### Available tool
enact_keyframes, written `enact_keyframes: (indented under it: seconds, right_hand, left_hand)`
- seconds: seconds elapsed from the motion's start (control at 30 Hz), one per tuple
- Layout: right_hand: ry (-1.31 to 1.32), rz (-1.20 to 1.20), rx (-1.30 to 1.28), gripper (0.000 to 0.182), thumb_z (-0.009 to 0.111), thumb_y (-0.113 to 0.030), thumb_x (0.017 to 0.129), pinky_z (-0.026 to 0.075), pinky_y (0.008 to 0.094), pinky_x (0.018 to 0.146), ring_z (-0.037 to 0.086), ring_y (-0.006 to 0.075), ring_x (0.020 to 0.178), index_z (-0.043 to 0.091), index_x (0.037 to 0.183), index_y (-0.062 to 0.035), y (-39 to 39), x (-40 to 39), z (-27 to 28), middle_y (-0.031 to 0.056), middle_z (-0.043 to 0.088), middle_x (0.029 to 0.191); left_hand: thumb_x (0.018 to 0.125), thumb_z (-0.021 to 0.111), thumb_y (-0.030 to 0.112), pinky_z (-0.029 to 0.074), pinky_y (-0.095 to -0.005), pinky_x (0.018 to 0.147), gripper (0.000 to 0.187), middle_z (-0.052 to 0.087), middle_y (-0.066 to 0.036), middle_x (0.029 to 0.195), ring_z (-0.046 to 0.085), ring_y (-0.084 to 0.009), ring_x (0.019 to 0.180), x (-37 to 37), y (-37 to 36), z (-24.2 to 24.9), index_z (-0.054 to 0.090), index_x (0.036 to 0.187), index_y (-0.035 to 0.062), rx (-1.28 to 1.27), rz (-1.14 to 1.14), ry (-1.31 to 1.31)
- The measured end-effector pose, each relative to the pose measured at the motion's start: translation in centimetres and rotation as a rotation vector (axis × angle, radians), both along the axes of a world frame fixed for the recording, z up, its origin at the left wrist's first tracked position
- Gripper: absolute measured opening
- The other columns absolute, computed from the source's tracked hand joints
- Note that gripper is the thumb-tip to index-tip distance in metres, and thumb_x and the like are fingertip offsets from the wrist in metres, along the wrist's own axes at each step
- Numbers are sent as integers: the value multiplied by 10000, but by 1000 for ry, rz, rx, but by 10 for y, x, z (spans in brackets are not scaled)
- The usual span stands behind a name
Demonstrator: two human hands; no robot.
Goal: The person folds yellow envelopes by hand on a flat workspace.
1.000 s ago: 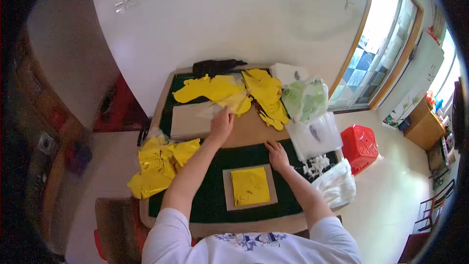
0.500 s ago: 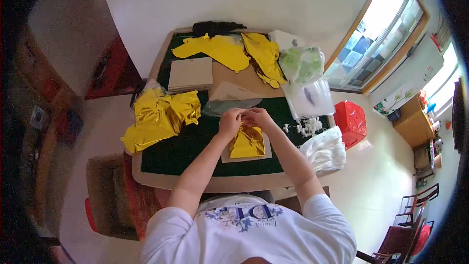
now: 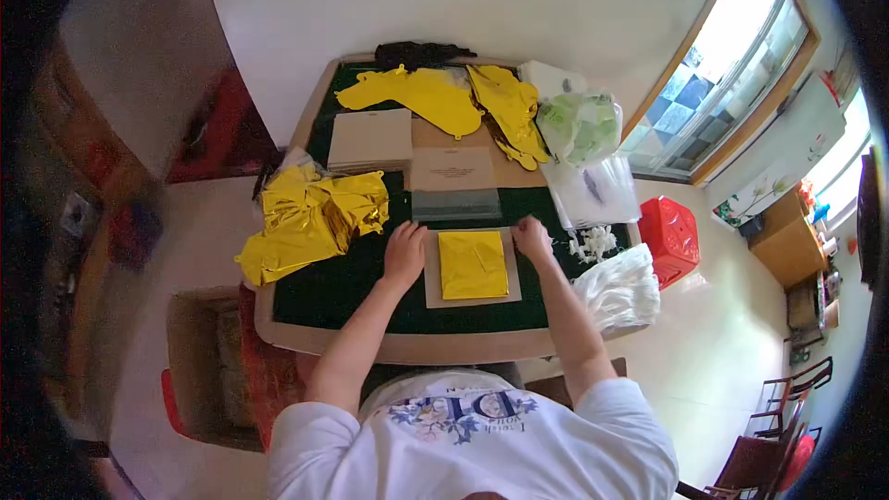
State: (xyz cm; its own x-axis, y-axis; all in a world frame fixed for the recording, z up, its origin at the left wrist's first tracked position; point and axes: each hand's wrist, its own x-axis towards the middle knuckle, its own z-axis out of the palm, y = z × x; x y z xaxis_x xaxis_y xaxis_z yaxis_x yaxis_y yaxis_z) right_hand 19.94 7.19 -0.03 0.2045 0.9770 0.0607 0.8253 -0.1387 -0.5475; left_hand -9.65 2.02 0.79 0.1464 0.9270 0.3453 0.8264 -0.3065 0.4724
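A gold foil balloon (image 3: 473, 265), folded into a flat square, lies on a sheet of brown cardboard (image 3: 433, 294) in front of me. At the left edge of the cardboard my left hand (image 3: 405, 255) rests with its fingers stretched out, holding nothing. My right hand (image 3: 531, 239) is off the cardboard's upper right corner, its fingers curled together. Small white pieces (image 3: 594, 244) lie to the right of that hand; what its fingertips pinch, if anything, is too small to make out. Just beyond the cardboard is a clear plastic bag (image 3: 454, 206) with a printed card (image 3: 451, 168) at its far end.
Crumpled gold foil balloons (image 3: 315, 218) lie on the left. A cardboard stack (image 3: 370, 137) and flat gold foil balloons (image 3: 412, 98) are farther back. Clear bags (image 3: 593, 190) and a white bundle (image 3: 619, 289) line the right side, beside a red stool (image 3: 669, 236).
Both hands have let go of the gold foil and moved apart, left hand leftward, right hand rightward. The foil now lies flat and square. The clear bag and printed card lie flat in view.
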Motion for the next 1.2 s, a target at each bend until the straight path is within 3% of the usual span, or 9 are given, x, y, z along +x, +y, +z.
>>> enact_keyframes:
  seconds: [0.13,0.37,0.53,0.63,0.77,0.83,0.93,1.1,1.2]
  right_hand:
    - [39,3,-53,227,696,-216,770,526,396,786,667,301,869,683,899,-30,-56,4,6,153,695,872]
    - [166,-9,-33,216,736,-173,754,535,328,731,673,228,786,678,899,-24,-66,-5,-1,122,696,829]
    - [356,-105,-8,187,722,-119,775,517,292,672,638,164,698,649,911,-15,-69,-5,3,78,672,772]
    - [339,-110,75,137,701,-79,792,503,277,646,618,140,677,643,896,-11,-73,-6,-1,67,657,750]
    - [412,-123,80,149,687,-87,785,509,312,703,654,186,752,641,912,-23,-75,-2,-8,99,684,824]
    - [434,-106,121,97,674,-43,813,491,259,626,601,106,682,639,900,-19,-76,0,-11,48,650,754]
    - [539,-109,75,100,675,-46,817,485,255,615,597,103,689,639,908,-24,-73,9,-20,37,649,769]
    - [539,-152,24,140,692,-52,806,480,255,597,594,109,683,639,934,-31,-70,16,-28,28,651,791]
    - [491,-118,49,151,693,-56,807,481,258,593,596,110,686,640,946,-30,-73,17,-29,35,652,793]
  left_hand:
    - [897,521,84,382,-435,1049,308,595,-167,1212,481,-319,1240,2,-41,-6,585,1189,13,-115,27,-64]
    - [901,526,56,366,-459,1060,316,573,-178,1234,483,-309,1242,16,-62,-3,562,1214,24,-8,52,-115]
    - [885,523,20,351,-444,1076,345,567,-172,1250,476,-302,1252,10,-43,-12,554,1229,31,-83,23,-174]
    - [876,523,16,422,-456,993,374,566,-174,1254,517,-345,1185,1,-8,-17,549,1248,49,87,-73,-198]
    - [882,450,-22,323,-439,1093,407,531,-138,1322,426,-296,1297,-13,22,-18,525,1277,39,-16,-51,-45]
    - [886,436,-25,315,-442,1097,420,516,-135,1343,409,-292,1312,-17,22,-16,511,1294,41,-64,-65,44]
    - [894,427,-21,301,-447,1105,438,496,-132,1366,383,-286,1331,-21,9,-7,488,1322,47,-92,-115,102]
    - [905,451,6,332,-437,1083,403,535,-133,1318,429,-292,1291,-18,-22,-4,507,1303,44,-74,-118,93]
    - [877,523,33,405,-407,1017,316,600,-127,1189,509,-291,1178,-17,-24,-2,585,1187,32,-62,-127,-9]
